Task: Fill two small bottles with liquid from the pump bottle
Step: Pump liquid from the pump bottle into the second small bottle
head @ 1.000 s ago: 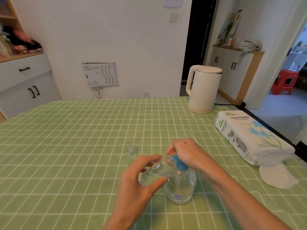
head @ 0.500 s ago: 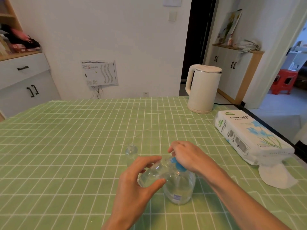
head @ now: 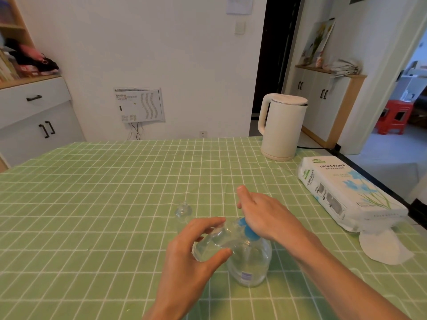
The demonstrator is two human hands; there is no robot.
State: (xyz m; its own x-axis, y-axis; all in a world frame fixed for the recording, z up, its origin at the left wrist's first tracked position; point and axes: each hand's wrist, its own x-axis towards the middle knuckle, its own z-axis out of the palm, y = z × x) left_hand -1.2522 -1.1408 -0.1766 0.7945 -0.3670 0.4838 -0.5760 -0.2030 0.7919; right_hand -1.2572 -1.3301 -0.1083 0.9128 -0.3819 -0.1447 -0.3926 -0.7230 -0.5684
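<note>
Left hand [head: 191,255] grips a clear small bottle [head: 211,243], tilted with its mouth end up and to the right, toward the pump bottle's spout. Left fingers [head: 215,221] curl over the top of it and the thumb is under the lower side, so the bottle sits held between them, off the tabletop [head: 92,204]. There is some clear liquid in its lower end.

Pump bottle [head: 250,264] stands upright on the tabletop, near centre, just right of the left hand. It is clear, with a small label low on the front. Blue pump head [head: 248,229] is on top, partly covered by the right hand [head: 261,215]. The heel of the right palm rests on the pump head, the fingers stretched forward and loosely spread, not wrapped round anything. Can't tell if the small bottle's mouth touches the spout; that spot is hidden by glare and the hand.

Second small bottle [head: 183,214] stands upright and uncapped on the tabletop, just beyond the left fingers and apart from them, with no hand on it.

White kettle [head: 280,128] is at the far right of the tabletop. Tissue pack [head: 346,192] lies along the right edge, with a loose tissue [head: 388,248] just in front of it.
</note>
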